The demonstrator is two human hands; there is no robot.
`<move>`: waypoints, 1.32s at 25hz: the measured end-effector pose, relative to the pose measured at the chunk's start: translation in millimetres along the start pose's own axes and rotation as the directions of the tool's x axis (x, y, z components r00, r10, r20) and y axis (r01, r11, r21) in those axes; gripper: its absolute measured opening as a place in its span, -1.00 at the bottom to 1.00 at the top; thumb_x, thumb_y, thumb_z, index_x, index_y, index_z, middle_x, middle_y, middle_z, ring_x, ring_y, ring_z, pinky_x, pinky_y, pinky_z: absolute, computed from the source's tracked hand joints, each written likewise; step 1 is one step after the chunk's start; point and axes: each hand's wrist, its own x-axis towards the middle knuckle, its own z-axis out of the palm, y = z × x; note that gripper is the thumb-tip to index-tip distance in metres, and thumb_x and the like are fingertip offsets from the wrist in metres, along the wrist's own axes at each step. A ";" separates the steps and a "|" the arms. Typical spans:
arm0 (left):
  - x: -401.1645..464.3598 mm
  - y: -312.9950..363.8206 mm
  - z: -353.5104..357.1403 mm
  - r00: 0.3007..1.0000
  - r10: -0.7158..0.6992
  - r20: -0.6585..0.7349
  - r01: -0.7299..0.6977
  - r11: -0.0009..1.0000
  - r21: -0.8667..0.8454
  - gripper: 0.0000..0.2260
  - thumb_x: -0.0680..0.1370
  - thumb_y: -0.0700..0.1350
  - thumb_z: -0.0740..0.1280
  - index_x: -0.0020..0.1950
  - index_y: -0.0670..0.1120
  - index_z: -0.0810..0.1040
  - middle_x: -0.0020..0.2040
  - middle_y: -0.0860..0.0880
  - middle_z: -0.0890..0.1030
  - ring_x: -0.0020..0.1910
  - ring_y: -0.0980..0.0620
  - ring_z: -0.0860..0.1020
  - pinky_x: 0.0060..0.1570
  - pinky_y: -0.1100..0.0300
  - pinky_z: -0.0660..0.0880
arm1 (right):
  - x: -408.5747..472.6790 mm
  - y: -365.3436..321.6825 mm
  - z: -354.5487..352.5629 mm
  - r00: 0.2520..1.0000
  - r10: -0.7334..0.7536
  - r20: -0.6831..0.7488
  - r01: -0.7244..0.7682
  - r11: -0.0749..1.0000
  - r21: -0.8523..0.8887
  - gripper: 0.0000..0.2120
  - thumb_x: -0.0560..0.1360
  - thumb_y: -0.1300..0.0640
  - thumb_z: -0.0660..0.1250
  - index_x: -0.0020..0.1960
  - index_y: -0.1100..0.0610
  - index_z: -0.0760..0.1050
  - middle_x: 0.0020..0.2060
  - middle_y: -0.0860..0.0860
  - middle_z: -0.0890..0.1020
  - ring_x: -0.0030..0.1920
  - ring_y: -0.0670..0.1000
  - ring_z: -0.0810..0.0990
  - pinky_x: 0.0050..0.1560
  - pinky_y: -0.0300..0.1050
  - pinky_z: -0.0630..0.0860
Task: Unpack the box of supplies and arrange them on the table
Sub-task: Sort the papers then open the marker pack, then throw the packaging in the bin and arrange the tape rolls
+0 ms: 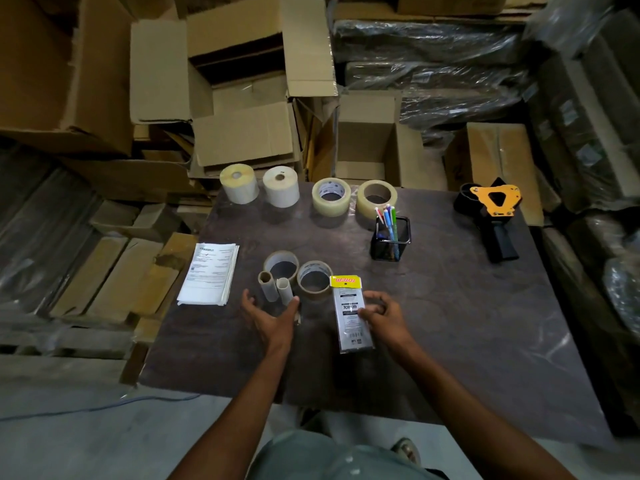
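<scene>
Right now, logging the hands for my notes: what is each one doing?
Left hand: open, fingers spread beside the two small cardboard tubes, gripping nothing.
Right hand: holding the yellow-topped plastic packet.

I count two label rolls (239, 183), four tape rolls (330, 196), two cardboard tubes (268, 285), one pen holder (390, 240), one tape dispenser (493, 216), one packet (351, 313).

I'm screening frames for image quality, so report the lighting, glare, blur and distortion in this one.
Head view: dim overall, corners darkest; wide-angle bending curves the table edges; glare streaks on the plastic-wrapped bundles; the packet in the right hand is sharp enough to show print; the left hand is slightly soft.
</scene>
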 end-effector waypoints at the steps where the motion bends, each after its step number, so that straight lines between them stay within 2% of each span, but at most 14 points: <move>1: 3.3 -0.3 0.6 1.000 0.005 0.031 -0.006 1.000 0.018 -0.04 0.22 -0.12 0.65 0.50 0.00 0.20 0.42 -0.11 0.33 0.38 -0.06 0.37 0.37 0.00 0.35 | 0.0 -1.6 1.3 1.000 -0.002 -0.003 0.002 1.000 0.003 -0.71 0.52 0.39 0.33 0.22 0.27 0.43 -0.13 0.13 0.68 -0.19 0.09 0.68 -0.20 -0.04 0.66; 3: 5.2 2.9 3.2 0.997 0.039 0.073 -0.043 0.997 0.062 -0.15 0.25 -0.11 0.63 0.46 -0.04 0.30 0.39 -0.05 0.38 0.37 0.00 0.35 0.38 0.05 0.31 | 0.6 -3.1 2.5 1.000 0.000 -0.017 0.000 1.000 0.009 -0.71 0.52 0.37 0.33 0.22 0.23 0.42 -0.12 0.13 0.68 -0.17 0.10 0.69 -0.18 -0.03 0.67; 7: 7.1 3.4 9.7 0.992 0.100 0.077 -0.114 0.970 0.215 -0.38 0.38 -0.04 0.55 0.38 -0.11 0.40 0.35 -0.17 0.44 0.39 -0.18 0.34 0.40 -0.15 0.26 | 4.9 1.5 2.5 1.000 0.024 -0.020 -0.024 1.000 -0.016 -0.68 0.52 0.30 0.36 0.24 0.14 0.41 -0.02 0.19 0.69 -0.07 0.18 0.71 -0.02 0.20 0.65; 11: 7.3 3.9 11.3 0.996 0.011 0.093 -0.035 0.964 0.262 -0.34 0.48 0.13 0.40 0.46 -0.15 0.30 0.45 -0.21 0.37 0.48 -0.24 0.26 0.47 -0.16 0.14 | 6.0 5.7 5.3 0.999 0.014 -0.047 -0.015 1.000 -0.023 -0.71 0.51 0.32 0.35 0.22 0.18 0.46 -0.03 0.19 0.70 -0.10 0.15 0.73 -0.06 0.16 0.67; 14: -0.6 1.6 9.7 0.996 0.051 0.075 -0.064 0.980 0.188 -0.35 0.47 0.13 0.38 0.43 -0.18 0.32 0.36 -0.22 0.47 0.39 -0.23 0.37 0.43 -0.14 0.22 | 4.6 7.7 3.1 0.998 0.003 -0.062 -0.004 1.000 -0.019 -0.80 0.52 0.33 0.31 0.13 0.22 0.55 -0.05 0.19 0.71 -0.09 0.18 0.72 -0.02 0.22 0.65; 16: -15.5 2.9 11.1 0.985 0.099 0.142 -0.117 0.985 0.124 -0.43 0.49 0.14 0.39 0.37 -0.16 0.39 0.27 -0.20 0.54 0.28 -0.15 0.47 0.37 -0.07 0.34 | 1.5 10.2 -4.5 0.996 -0.016 -0.085 0.013 0.999 -0.034 -0.81 0.51 0.33 0.31 0.07 0.18 0.60 -0.09 0.15 0.73 -0.11 0.17 0.72 -0.02 0.23 0.65; 17: -25.6 2.9 12.9 0.975 0.110 0.195 -0.131 0.987 0.096 -0.44 0.47 0.21 0.37 0.32 -0.13 0.42 0.23 -0.17 0.57 0.21 -0.10 0.52 0.32 -0.04 0.41 | -1.1 11.0 -9.5 0.994 -0.026 -0.105 0.023 0.999 -0.032 -0.80 0.50 0.33 0.31 0.07 0.15 0.60 -0.09 0.14 0.73 -0.11 0.16 0.72 -0.02 0.21 0.65; 20: -58.2 6.2 30.5 0.942 0.096 0.321 -0.123 0.990 0.065 -0.36 0.41 0.34 0.32 0.35 -0.02 0.39 0.22 -0.08 0.58 0.17 -0.07 0.57 0.26 -0.07 0.47 | -11.1 13.1 -31.6 0.983 -0.053 -0.176 0.055 0.998 0.004 -0.71 0.50 0.36 0.34 0.18 0.12 0.54 -0.06 0.19 0.71 -0.10 0.14 0.71 -0.06 0.10 0.66; 23: -94.0 13.0 60.4 0.883 0.050 0.467 -0.097 0.992 0.075 -0.31 0.42 0.32 0.36 0.43 0.00 0.31 0.28 -0.06 0.55 0.21 -0.06 0.55 0.29 -0.07 0.45 | -24.7 12.1 -67.8 0.960 -0.097 -0.263 0.116 0.991 0.061 -0.63 0.48 0.43 0.34 0.22 0.14 0.47 -0.16 0.17 0.69 -0.21 0.01 0.68 -0.22 -0.11 0.63; 26: -135.4 28.9 94.9 0.762 0.033 0.646 -0.099 0.993 0.066 -0.51 0.53 0.17 0.36 0.39 0.10 0.31 0.19 0.02 0.56 0.11 0.01 0.56 0.19 0.09 0.45 | -37.8 16.3 -120.2 0.931 -0.123 -0.345 0.151 0.987 0.054 -0.77 0.50 0.45 0.32 0.12 0.29 0.55 -0.23 0.04 0.66 -0.31 -0.19 0.65 -0.27 -0.24 0.56; 30: -198.6 42.6 157.4 0.622 0.072 0.780 -0.167 0.985 0.042 -0.57 0.43 0.29 0.33 0.21 0.15 0.40 -0.03 0.04 0.61 -0.08 0.06 0.60 0.00 0.10 0.54 | -52.2 27.8 -207.8 0.889 -0.081 -0.451 0.148 0.982 0.115 -0.79 0.51 0.44 0.31 0.12 0.34 0.58 -0.14 0.15 0.67 -0.30 -0.17 0.66 -0.27 -0.30 0.58; 33: -251.8 48.9 217.8 0.556 0.049 0.830 -0.188 0.980 0.067 -0.63 0.42 0.28 0.36 0.10 0.12 0.45 -0.10 -0.01 0.64 -0.15 0.02 0.61 -0.02 -0.01 0.58 | -57.6 38.7 -289.6 0.846 -0.076 -0.528 0.181 0.972 0.150 -0.79 0.51 0.44 0.33 0.11 0.29 0.59 -0.14 0.13 0.69 -0.29 -0.18 0.67 -0.27 -0.32 0.57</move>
